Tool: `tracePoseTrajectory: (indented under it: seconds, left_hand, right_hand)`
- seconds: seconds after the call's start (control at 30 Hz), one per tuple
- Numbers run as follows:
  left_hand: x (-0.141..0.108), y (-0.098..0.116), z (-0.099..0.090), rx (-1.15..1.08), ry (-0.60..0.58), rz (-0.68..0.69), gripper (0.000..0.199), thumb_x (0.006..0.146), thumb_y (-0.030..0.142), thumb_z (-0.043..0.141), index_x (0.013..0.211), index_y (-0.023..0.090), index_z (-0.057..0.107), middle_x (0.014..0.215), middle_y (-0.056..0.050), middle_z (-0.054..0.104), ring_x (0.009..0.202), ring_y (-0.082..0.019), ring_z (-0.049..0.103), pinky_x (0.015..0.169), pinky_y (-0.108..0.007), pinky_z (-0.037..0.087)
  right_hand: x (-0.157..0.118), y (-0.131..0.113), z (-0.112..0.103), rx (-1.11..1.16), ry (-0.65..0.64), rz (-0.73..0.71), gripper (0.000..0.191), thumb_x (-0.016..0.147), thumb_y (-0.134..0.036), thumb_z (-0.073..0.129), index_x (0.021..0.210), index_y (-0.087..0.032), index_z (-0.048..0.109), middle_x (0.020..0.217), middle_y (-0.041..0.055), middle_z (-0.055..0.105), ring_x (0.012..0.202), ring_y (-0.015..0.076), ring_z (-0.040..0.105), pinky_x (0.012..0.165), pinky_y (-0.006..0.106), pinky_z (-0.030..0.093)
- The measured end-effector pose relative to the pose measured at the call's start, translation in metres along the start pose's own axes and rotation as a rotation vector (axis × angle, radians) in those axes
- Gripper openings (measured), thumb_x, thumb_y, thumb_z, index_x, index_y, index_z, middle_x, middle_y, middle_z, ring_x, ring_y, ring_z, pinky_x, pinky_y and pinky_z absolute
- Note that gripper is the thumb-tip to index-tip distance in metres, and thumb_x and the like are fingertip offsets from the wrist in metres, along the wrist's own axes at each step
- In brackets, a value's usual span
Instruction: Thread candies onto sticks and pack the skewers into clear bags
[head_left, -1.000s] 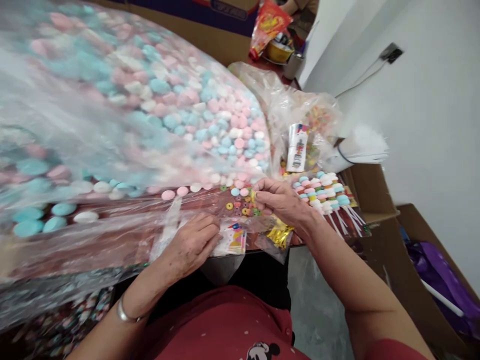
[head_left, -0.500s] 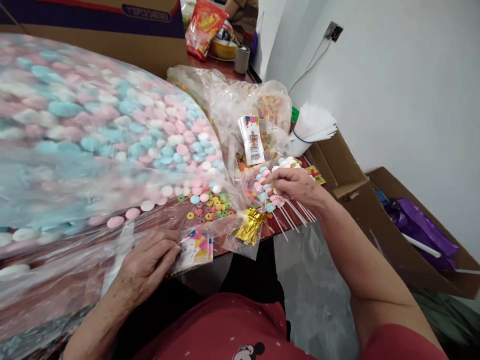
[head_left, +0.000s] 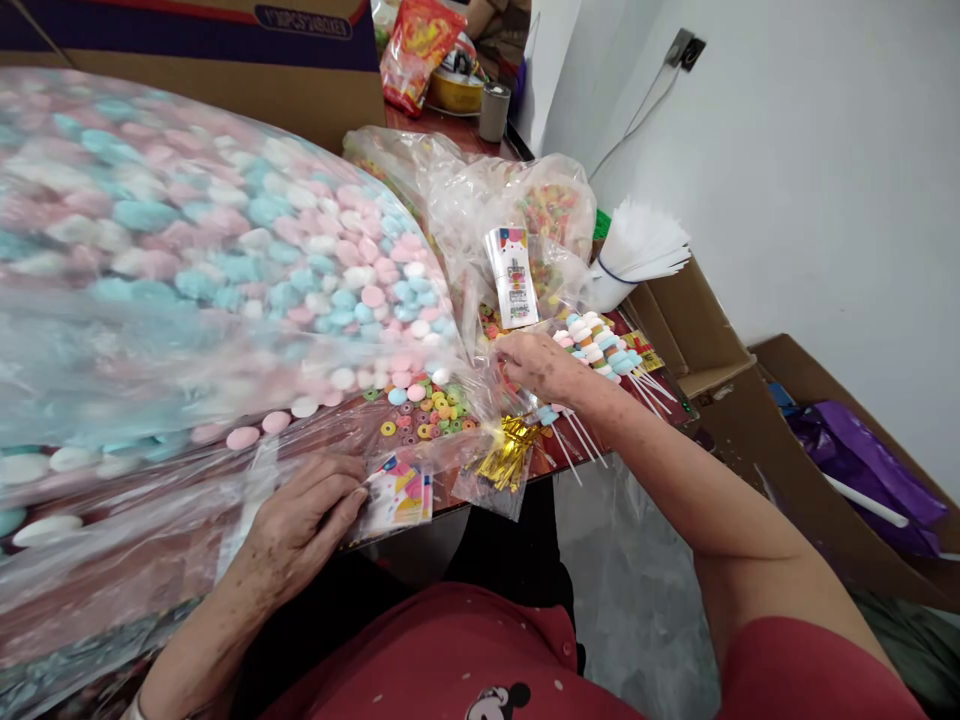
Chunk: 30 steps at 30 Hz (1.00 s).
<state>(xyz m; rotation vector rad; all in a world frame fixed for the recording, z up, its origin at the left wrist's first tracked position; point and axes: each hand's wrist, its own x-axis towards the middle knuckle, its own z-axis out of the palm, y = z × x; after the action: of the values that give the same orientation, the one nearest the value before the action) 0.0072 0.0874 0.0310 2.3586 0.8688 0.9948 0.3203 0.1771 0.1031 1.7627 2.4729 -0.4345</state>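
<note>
Marshmallow skewers (head_left: 600,348) lie right of the gold strips (head_left: 506,455). Right hand (head_left: 541,364), palm down beyond the strips, partly hides some; left hand (head_left: 304,520) curls left of them. Either's finger closure: cannot tell.

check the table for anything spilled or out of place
Ring candies lie loosely scattered beside the marshmallow bag, which looks untidy but may be deliberate. The clear packet under the gold strips juts past the table edge.
</note>
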Motion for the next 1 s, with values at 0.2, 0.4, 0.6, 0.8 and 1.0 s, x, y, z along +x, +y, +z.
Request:
tracePoseTrajectory:
  seconds: [0.2,0.4,0.6,0.8,1.0]
  left_hand:
    - [-0.003,-0.002,0.001,-0.009,-0.003,-0.03,0.013,0.092,0.011,0.054,0.087,0.02,0.062,0.088,-0.004,0.069,0.085,-0.017,0.067,0.078,-0.029,0.053]
    - [-0.002,-0.002,0.002,-0.016,0.0,-0.058,0.014,0.093,0.013,0.054,0.083,0.02,0.062,0.088,-0.004,0.07,0.084,-0.017,0.066,0.077,-0.029,0.053]
    - [-0.002,-0.001,0.001,-0.02,-0.015,-0.083,0.016,0.093,0.012,0.052,0.082,0.019,0.062,0.088,-0.006,0.07,0.084,-0.017,0.066,0.076,-0.03,0.054]
    - [-0.004,-0.003,0.002,-0.036,0.015,-0.108,0.017,0.093,0.014,0.052,0.081,0.019,0.062,0.089,-0.007,0.07,0.086,-0.019,0.067,0.078,-0.033,0.055]
    - [-0.004,0.001,0.004,0.002,0.065,-0.078,0.018,0.092,0.009,0.051,0.08,0.018,0.061,0.087,-0.008,0.069,0.085,-0.019,0.066,0.077,-0.033,0.055]
  right_hand:
    - [-0.01,0.001,-0.003,0.181,0.071,0.037,0.027,0.087,-0.006,0.044,0.095,-0.013,0.07,0.086,0.005,0.068,0.078,0.0147,0.057,0.072,0.025,0.039]
    - [-0.015,0.007,0.007,0.077,0.043,0.012,0.026,0.086,-0.009,0.048,0.097,-0.017,0.071,0.098,0.0053,0.072,0.088,0.0185,0.061,0.079,0.028,0.042]
    - [-0.018,0.006,0.019,-0.073,0.148,0.001,0.032,0.089,-0.009,0.045,0.111,-0.016,0.067,0.112,0.0114,0.07,0.101,0.0218,0.06,0.085,0.031,0.044]
    - [-0.037,-0.009,0.018,0.053,0.352,-0.116,0.027,0.095,-0.02,0.043,0.103,-0.016,0.068,0.106,0.0123,0.07,0.102,0.0235,0.062,0.09,0.037,0.048]
    - [-0.057,-0.048,0.035,0.137,0.271,-0.441,0.024,0.099,-0.021,0.042,0.096,-0.016,0.066,0.093,0.0073,0.07,0.089,0.0173,0.064,0.081,0.028,0.051]
